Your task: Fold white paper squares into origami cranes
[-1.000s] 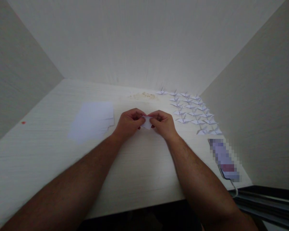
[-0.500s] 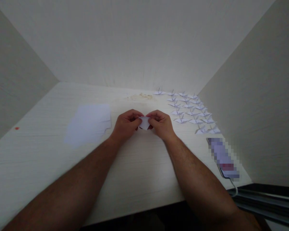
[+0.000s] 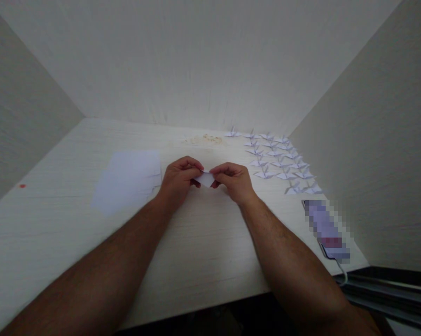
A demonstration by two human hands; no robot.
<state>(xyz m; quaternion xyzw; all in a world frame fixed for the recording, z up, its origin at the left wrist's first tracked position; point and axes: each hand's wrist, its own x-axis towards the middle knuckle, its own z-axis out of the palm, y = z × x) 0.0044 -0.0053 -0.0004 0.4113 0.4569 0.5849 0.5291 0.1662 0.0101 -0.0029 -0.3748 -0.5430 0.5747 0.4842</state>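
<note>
A small folded piece of white paper (image 3: pixel 206 179) is held between my two hands, over the middle of the table. My left hand (image 3: pixel 182 176) pinches its left side between thumb and fingers. On the opposite side, my right hand (image 3: pixel 231 177) grips the right edge in the same way. The paper's lower corner points toward me; fingertips cover both of its sides. To the right of my hands, several white paper cranes (image 3: pixel 264 175) stand in rows. Left of my left hand lies a spread stack of white paper sheets (image 3: pixel 126 179).
A phone (image 3: pixel 326 228), blurred out, lies near the table's right edge with a white cable (image 3: pixel 342 270) attached. Walls close in the pale table (image 3: pixel 203 261) at the back and sides. A small red spot (image 3: pixel 22 186) is at far left; brownish crumbs or stains (image 3: pixel 210 139) mark the back.
My left hand has shifted slightly left, and more of the folded paper's left part shows between the hands. My right hand has barely moved and keeps its grip.
</note>
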